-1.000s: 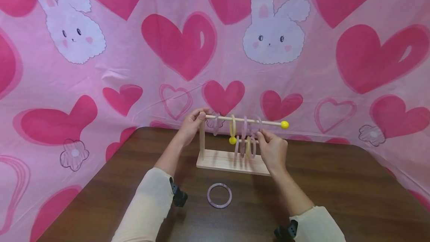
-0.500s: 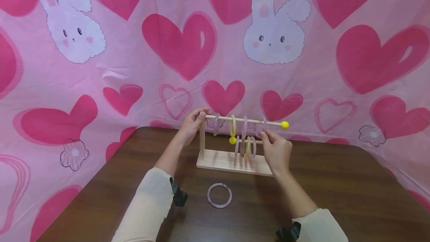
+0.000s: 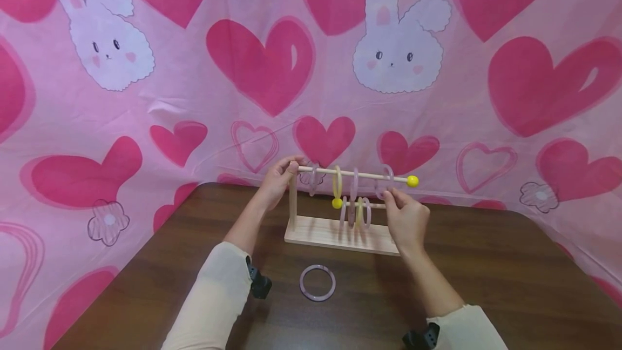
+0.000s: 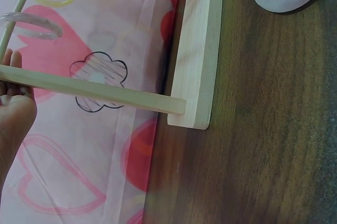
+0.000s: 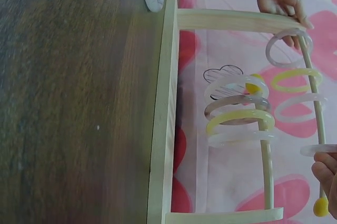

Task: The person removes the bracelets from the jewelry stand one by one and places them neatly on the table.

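My left hand point(image 3: 279, 180) grips the top of the left post of a wooden bangle stand point(image 3: 330, 235). With fingertips and thumb, my right hand point(image 3: 409, 223) pinches a pale purple bangle point(image 5: 311, 151) that hangs round the upper rod point(image 3: 369, 176), close to the yellow end ball point(image 3: 412, 181). Farther left on that rod hang a purple bangle point(image 3: 312, 183), a yellow bangle point(image 3: 337, 183) and another pale purple bangle point(image 3: 355, 183). Several bangles, one of them yellow point(image 5: 239, 114), hang on the lower rod point(image 5: 267, 174). The right hand hides the stand's right end in the head view.
One loose purple bangle point(image 3: 302, 284) lies flat on the dark wooden table point(image 3: 204, 290) in front of the stand. Behind the table hangs a pink cloth point(image 3: 330, 74) printed with hearts and rabbits.
My right hand has slid the pinched bangle rightward along the upper rod toward the yellow end ball. The left hand and the stand have stayed put.
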Motion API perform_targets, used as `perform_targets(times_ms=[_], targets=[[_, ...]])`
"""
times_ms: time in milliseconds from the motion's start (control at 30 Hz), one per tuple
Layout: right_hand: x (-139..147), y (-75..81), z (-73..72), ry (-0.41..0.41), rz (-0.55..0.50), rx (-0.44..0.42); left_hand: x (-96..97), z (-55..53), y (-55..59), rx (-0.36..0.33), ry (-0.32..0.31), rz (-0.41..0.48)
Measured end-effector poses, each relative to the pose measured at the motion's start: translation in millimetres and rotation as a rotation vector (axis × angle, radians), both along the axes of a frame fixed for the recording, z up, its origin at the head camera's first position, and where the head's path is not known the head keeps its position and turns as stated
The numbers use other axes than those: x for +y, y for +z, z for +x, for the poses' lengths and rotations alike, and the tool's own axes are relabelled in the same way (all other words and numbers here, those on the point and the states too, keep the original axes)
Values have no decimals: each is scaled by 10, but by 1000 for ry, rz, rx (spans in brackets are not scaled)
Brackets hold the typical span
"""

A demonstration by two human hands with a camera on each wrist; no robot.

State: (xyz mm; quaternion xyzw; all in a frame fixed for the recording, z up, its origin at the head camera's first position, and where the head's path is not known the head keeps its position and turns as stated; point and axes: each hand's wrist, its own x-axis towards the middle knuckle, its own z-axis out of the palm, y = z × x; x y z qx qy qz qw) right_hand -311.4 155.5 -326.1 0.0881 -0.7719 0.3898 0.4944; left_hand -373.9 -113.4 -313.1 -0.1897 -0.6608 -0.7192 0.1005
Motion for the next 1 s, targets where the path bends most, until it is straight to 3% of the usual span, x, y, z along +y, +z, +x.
perform_targets(times_ms=[767, 1000], targets=[[175, 53, 19, -48, -50, -55, -3, -19, -8, -18, -5, 4], [213, 74, 37, -45, -79, -78, 1, -21, -14, 5, -3, 10]])
